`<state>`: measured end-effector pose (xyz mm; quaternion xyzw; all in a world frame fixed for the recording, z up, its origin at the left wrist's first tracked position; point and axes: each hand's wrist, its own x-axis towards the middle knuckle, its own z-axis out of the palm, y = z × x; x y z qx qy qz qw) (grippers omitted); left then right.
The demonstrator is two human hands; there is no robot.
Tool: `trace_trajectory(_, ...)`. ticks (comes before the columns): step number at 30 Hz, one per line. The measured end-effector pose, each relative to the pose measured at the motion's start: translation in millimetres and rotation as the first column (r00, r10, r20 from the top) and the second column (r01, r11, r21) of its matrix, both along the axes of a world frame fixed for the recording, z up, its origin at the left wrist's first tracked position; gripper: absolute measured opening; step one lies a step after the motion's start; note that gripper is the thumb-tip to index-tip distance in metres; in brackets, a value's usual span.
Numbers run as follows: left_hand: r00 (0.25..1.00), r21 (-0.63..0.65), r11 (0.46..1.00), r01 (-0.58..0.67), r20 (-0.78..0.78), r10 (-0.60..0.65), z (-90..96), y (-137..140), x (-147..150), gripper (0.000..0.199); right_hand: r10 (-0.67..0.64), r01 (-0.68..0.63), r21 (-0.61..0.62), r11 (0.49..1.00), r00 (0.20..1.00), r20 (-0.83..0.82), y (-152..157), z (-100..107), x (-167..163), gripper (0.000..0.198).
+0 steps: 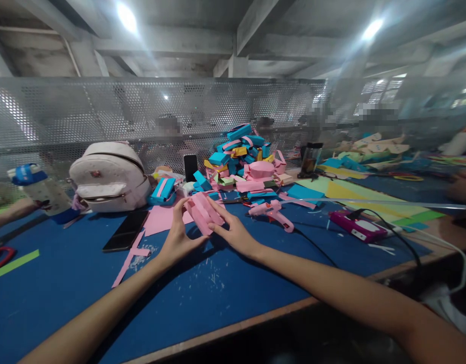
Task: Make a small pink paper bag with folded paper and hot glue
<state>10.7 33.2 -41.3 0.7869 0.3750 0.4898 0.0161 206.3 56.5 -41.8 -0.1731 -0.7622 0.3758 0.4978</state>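
Note:
Between my two hands I hold a small pink paper box [203, 213], tilted above the blue tabletop [218, 288]. My left hand [180, 233] grips its left side, thumb underneath and fingers at the upper edge. On the right side, my right hand [236, 233] has its fingers and thumb pressed on the box. Behind my left hand lies a sheet of pink paper [157, 220], with pink paper strips [127, 260] closer to me. A pink glue gun [273, 213] rests on the table just beyond my right hand.
A pile of blue, pink and yellow paper boxes [240, 156] stands at the back. To the left are a black phone [126, 231], a white backpack [109, 177] and a bottle [47, 194]. A purple power strip [358, 226] with cables sits right. Other people's arms [13, 215] show at both edges.

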Motion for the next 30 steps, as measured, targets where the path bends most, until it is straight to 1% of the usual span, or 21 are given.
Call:
trace_trajectory(7,0.998,0.019,1.0,0.023,-0.06,-0.021,6.3,-4,2,0.088,-0.015,0.015,-0.006,1.0,1.0,-0.022,0,0,0,0.044)
trace_trajectory(8,0.997,0.026,0.999,0.028,-0.072,-0.026,7.0,-4,2,0.088,-0.019,0.019,-0.009,1.0,0.999,-0.033,-1,1,-1,0.04)
trace_trajectory(12,0.992,0.057,0.997,0.052,-0.122,-0.045,10.3,-6,3,0.086,-0.04,0.038,-0.037,0.999,0.997,-0.063,-1,2,-2,0.01)
trace_trajectory(17,0.985,0.067,0.995,0.076,-0.163,-0.064,13.5,-9,6,0.084,-0.044,0.035,-0.09,0.995,0.994,-0.098,6,-5,-5,0.014)
trace_trajectory(18,0.985,0.068,0.995,0.075,-0.163,-0.063,13.4,-9,6,0.084,-0.043,0.032,-0.098,0.995,0.993,-0.112,8,-7,-6,0.018)
trace_trajectory(21,0.988,0.071,0.996,0.061,-0.149,-0.05,12.1,-9,6,0.084,-0.04,0.023,-0.116,0.993,0.988,-0.146,11,-11,-7,0.038)
trace_trajectory(23,0.989,0.072,0.996,0.056,-0.141,-0.045,11.2,-8,5,0.085,-0.031,0.012,-0.125,0.992,0.987,-0.157,12,-12,-8,0.043)
trace_trajectory(30,0.99,0.075,0.995,0.072,-0.13,-0.062,10.8,-7,4,0.087,-0.009,-0.019,-0.169,0.985,0.986,-0.165,13,-10,-8,0.03)
